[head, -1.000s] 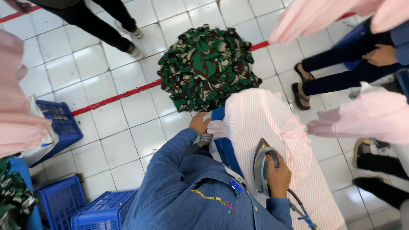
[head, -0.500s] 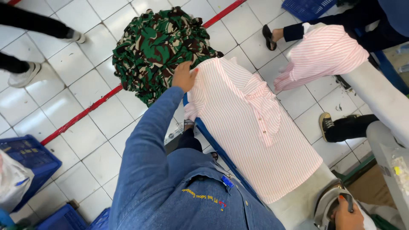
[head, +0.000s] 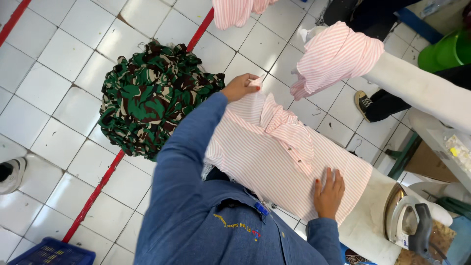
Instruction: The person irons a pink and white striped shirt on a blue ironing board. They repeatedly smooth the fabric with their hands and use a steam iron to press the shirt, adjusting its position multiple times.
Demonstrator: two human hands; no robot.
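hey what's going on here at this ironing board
A person in a blue denim shirt is laying a pink-and-white striped shirt on a white padded ironing board. The left hand pinches its far edge; the right hand presses it flat. The grey iron rests aside on the board's end.

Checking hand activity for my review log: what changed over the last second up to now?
The right hand let go of the iron, which now stands at the board's end, and moved to lie flat on the pink striped shirt. The left hand keeps its grip on the shirt's far edge. The shirt remains spread on the ironing board, with the camouflage pile on the floor beyond.
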